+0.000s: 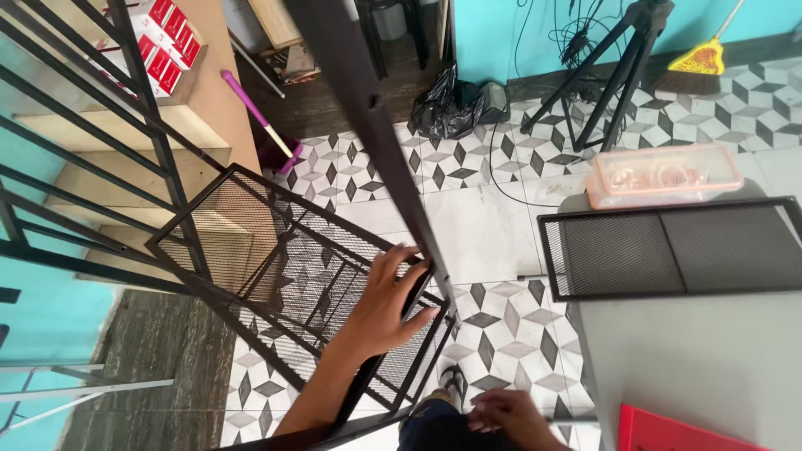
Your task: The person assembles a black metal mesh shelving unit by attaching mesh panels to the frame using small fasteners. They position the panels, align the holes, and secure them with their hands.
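Grey bench (pixel 693 359) on the right: black mesh panel (pixel 672 248) lies flat on it, a clear pinkish plastic box (pixel 664 174) sits just behind the panel at the far edge, red flat item (pixel 668 430) at the near edge. Patterned tile floor (pixel 501 317): black bag (pixel 455 104), black tripod (pixel 614 71), yellow broom (pixel 706 54), purple-handled mop (pixel 267 125), and the black mesh rack (pixel 276 267) standing on it.
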